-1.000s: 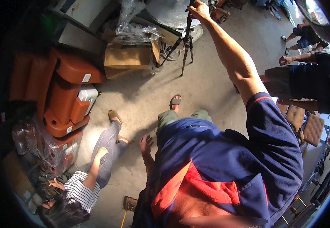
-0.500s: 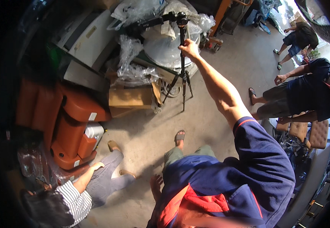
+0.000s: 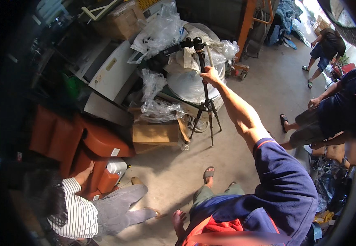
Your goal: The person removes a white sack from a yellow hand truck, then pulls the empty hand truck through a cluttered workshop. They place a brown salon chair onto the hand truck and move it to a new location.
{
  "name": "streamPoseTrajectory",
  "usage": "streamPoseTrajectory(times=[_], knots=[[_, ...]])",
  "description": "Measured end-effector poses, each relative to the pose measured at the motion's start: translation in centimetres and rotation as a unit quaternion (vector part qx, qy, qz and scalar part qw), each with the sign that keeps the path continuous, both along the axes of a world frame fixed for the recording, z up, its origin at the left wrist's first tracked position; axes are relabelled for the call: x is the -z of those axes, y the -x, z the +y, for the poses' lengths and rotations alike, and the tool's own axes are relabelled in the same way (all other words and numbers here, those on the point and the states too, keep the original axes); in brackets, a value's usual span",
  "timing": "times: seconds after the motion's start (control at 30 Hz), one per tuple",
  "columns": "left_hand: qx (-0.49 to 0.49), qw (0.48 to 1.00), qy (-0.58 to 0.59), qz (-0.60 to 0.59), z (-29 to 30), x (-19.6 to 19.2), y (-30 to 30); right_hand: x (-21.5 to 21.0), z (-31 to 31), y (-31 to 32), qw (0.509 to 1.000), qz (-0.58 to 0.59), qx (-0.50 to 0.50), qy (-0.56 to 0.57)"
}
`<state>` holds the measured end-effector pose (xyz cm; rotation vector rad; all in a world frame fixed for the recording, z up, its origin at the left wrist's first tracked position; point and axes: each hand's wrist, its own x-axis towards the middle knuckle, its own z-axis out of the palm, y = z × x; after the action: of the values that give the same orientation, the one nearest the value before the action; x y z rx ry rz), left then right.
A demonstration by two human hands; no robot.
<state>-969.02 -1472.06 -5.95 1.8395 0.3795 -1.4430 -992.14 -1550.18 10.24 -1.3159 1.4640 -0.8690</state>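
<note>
My right arm stretches forward, and my right hand (image 3: 211, 76) is wrapped round the centre column of a black tripod (image 3: 207, 92). The tripod stands upright with its legs spread on the floor, and a dark arm reaches left from its head. Down at my left side hangs my left hand (image 3: 179, 218), fingers loosely bent and apart, with nothing in it. Beside the tripod is an open cardboard box (image 3: 155, 133) with clear plastic wrap (image 3: 155, 92) above it. Behind the column sits a pile of plastic-covered round things (image 3: 190, 82).
A person in a striped shirt (image 3: 79, 209) leans over a red-brown leather chair (image 3: 104, 143) at left. Two people (image 3: 329, 106) (image 3: 327, 47) are at right. An orange wheeled frame (image 3: 245, 30) stands behind. Tufted brown cushions (image 3: 336, 153) lie at far right.
The scene has shifted down and slightly right in view. My right hand keeps its hold on the tripod. The striped-shirt person's hand has moved onto the leather chair.
</note>
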Motion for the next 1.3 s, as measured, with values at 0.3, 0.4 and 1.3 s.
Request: streamPoseTrajectory(times=[0.3,0.4,1.3], knots=[[-0.034,0.999,-0.014,-0.008,2.0,-0.5,0.9,1.3,-2.2,-0.7,1.0,-0.018,-0.008,0.02],[-0.032,0.999,-0.006,-0.008,2.4,-1.1,1.1,2.2,-1.7,-0.2,1.0,-0.028,-0.008,-0.003],[0.541,0.841,-0.014,0.017,-27.3,5.5,3.7,17.7,94.7,33.3,0.769,0.237,0.284,-0.521]])
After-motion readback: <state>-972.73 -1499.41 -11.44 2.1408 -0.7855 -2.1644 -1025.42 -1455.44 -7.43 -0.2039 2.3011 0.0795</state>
